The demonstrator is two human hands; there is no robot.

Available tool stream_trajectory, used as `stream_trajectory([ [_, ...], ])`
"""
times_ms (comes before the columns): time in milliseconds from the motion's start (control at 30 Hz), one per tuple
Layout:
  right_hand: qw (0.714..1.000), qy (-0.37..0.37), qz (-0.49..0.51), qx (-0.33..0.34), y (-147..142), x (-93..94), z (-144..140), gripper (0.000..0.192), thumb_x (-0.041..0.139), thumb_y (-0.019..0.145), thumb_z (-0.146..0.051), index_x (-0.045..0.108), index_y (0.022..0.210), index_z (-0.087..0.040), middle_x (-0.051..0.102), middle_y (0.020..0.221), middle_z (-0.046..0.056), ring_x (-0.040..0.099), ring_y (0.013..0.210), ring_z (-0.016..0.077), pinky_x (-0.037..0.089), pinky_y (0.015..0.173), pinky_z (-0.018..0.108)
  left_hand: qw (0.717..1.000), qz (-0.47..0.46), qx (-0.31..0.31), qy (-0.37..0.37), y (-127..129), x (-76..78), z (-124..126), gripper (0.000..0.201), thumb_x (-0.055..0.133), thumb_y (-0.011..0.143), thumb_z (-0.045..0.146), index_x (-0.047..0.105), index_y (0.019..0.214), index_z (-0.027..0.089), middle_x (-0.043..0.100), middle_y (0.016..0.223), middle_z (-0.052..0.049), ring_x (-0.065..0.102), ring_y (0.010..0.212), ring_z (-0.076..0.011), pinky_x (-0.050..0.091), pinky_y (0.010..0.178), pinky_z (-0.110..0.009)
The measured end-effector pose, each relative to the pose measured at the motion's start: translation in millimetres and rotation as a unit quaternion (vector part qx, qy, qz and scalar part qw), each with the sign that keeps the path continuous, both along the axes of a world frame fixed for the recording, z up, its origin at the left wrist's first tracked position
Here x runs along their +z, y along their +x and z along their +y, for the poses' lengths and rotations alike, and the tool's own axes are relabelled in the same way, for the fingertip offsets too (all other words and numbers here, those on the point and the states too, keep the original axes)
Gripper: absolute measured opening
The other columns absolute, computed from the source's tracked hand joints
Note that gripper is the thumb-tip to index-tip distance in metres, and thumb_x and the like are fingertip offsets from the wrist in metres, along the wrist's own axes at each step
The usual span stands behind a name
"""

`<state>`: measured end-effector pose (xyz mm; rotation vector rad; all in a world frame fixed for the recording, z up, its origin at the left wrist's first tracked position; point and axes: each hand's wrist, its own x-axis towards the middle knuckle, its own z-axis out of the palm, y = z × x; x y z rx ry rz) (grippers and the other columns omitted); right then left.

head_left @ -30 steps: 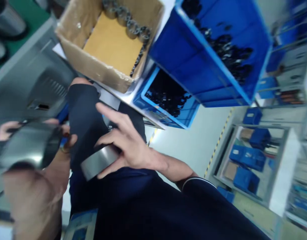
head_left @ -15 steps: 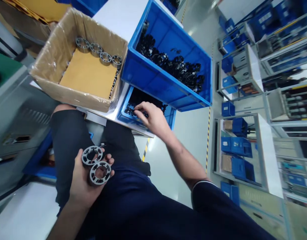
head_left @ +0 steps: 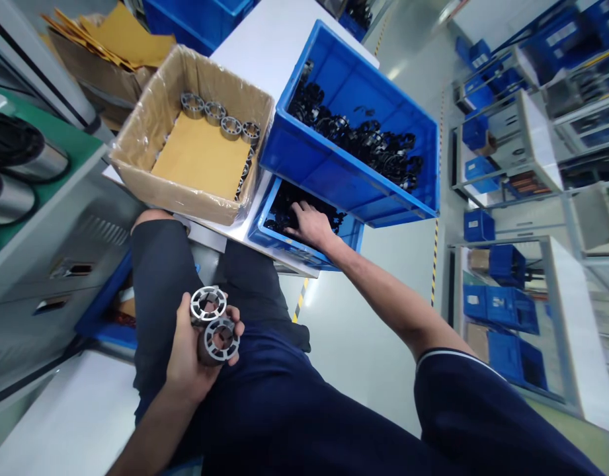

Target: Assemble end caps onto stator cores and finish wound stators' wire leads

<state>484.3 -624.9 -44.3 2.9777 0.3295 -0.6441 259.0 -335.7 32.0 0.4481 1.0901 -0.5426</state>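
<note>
My left hand (head_left: 190, 354) rests over my lap and holds two grey metal ring-shaped cores (head_left: 213, 324) side by side, slotted faces up. My right hand (head_left: 310, 225) reaches forward into the lower blue bin (head_left: 304, 248), fingers down among the small black plastic parts (head_left: 289, 205); whether it grips one is hidden. Above that bin stands a larger blue crate (head_left: 334, 175) with a heap of black parts (head_left: 368, 142).
A cardboard box (head_left: 150, 175) lined with plastic holds a row of grey ring cores (head_left: 219, 119) on a brown sheet. A grey machine with steel cylinders (head_left: 16, 165) stands at left. Shelves with blue bins (head_left: 502, 307) line the right, across the grey floor.
A second ago both hands held metal cylinders near my lap. My right hand then reached into the lower blue bin and has pushed deeper among the black parts. The left keeps both ring cores.
</note>
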Motion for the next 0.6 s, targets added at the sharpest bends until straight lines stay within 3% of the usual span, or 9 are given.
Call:
stream_trajectory([
  [233, 0.995, 0.092, 0.007, 0.036, 6, -10.5, -3, 0.044, 0.082, 0.114, -0.045, 0.074, 0.149, -0.019, 0.072, 0.157, 0.014, 0.075, 0.138, 0.0310, 0.068, 0.117, 0.056, 0.994, -0.093, -0.050, 0.031, -9, 0.9, 3, 0.055, 0.029, 0.122, 0.056, 0.071, 0.111, 0.022, 0.067, 0.083, -0.005, 0.063, 0.060, -0.0231, 0.044, 0.033, -0.027],
  [367, 0.980, 0.198, -0.023, 0.019, 3, -6.1, -18, 0.042, 0.081, 0.113, -0.048, 0.076, 0.143, -0.018, 0.074, 0.153, 0.013, 0.075, 0.135, 0.0295, 0.067, 0.116, 0.054, 0.983, -0.151, -0.070, 0.082, -26, -16.6, 18, 0.052, 0.044, 0.117, 0.066, 0.071, 0.113, 0.021, 0.070, 0.085, -0.006, 0.065, 0.062, -0.0230, 0.050, 0.041, -0.030],
  [500, 0.941, 0.328, -0.077, -0.025, -15, 14.5, -39, 0.054, 0.077, 0.110, -0.066, 0.073, 0.137, -0.020, 0.078, 0.122, 0.010, 0.076, 0.109, 0.0270, 0.067, 0.103, 0.049, 0.943, -0.253, -0.050, 0.208, -43, -43.1, 34, 0.069, 0.074, 0.097, 0.088, 0.066, 0.128, 0.026, 0.075, 0.086, -0.003, 0.070, 0.071, -0.0225, 0.061, 0.063, -0.032],
  [600, 0.891, 0.441, -0.102, -0.038, -42, 35.5, -32, 0.072, 0.071, 0.107, -0.080, 0.066, 0.154, -0.027, 0.076, 0.111, 0.007, 0.079, 0.103, 0.0306, 0.068, 0.096, 0.050, 0.914, -0.309, -0.069, 0.252, -45, -44.4, 41, 0.065, 0.080, 0.099, 0.079, 0.062, 0.138, 0.029, 0.078, 0.093, -0.003, 0.073, 0.078, -0.0231, 0.061, 0.071, -0.033],
])
